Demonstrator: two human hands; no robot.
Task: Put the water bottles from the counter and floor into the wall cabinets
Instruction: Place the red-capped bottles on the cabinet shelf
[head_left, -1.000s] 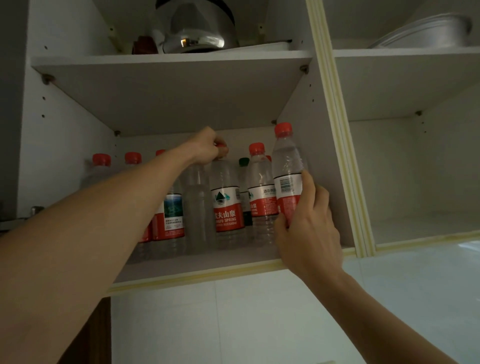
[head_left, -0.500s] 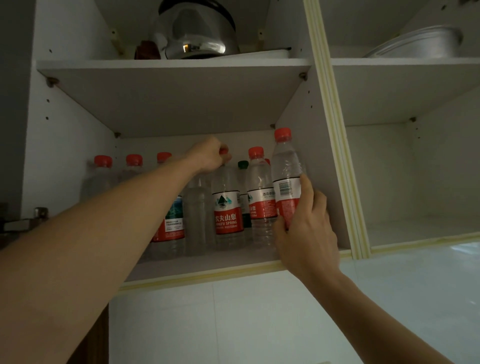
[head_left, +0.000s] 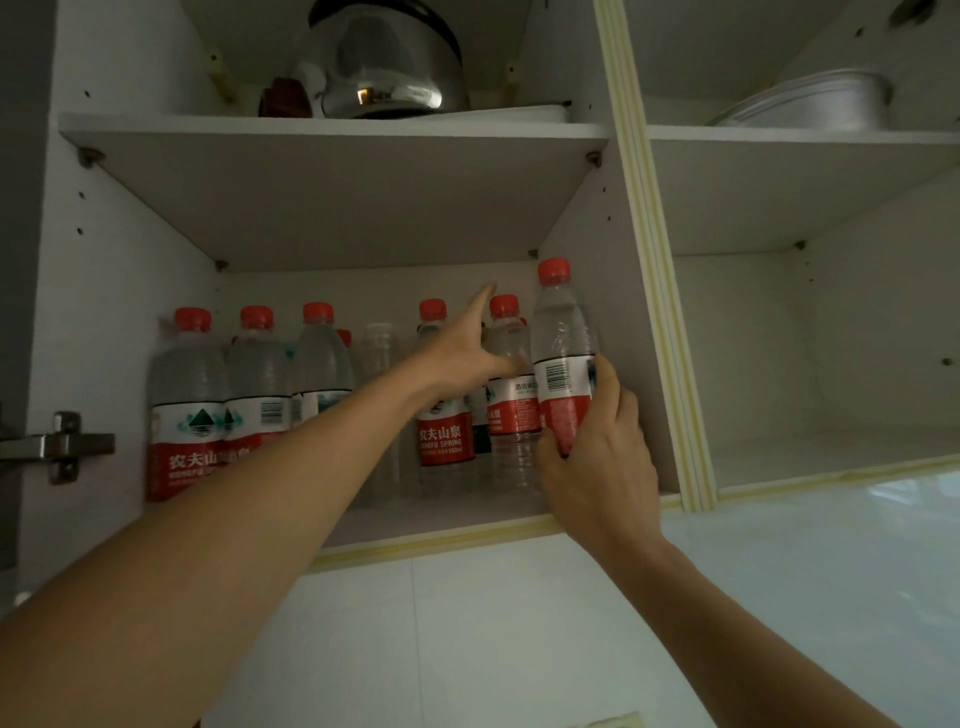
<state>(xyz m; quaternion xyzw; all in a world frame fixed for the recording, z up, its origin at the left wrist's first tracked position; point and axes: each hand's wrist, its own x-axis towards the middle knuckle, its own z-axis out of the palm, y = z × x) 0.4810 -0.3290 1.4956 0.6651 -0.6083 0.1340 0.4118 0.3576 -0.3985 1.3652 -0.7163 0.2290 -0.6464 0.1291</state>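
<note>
Several red-capped water bottles stand in rows on the lower shelf (head_left: 441, 525) of the left wall cabinet; one at the left end (head_left: 184, 405) and one near the middle (head_left: 445, 431) show red labels. My right hand (head_left: 597, 457) grips a red-capped water bottle (head_left: 563, 358) by its lower half, upright, at the shelf's right end beside the cabinet wall. My left hand (head_left: 467, 353) is inside the cabinet with fingers spread, holding nothing, between the middle bottle and another bottle (head_left: 511, 395). My left forearm hides parts of the front bottles.
A steel kettle (head_left: 389, 67) sits on the upper left shelf. A metal basin (head_left: 815, 104) rests on the upper right shelf. The lower right compartment (head_left: 831, 452) holds nothing visible. A door hinge (head_left: 57, 447) juts at the left. White tiled wall lies below.
My left hand has let go of the cap of the middle bottle and opened, shifting right. The bottle in my right hand stays at the shelf's right end.
</note>
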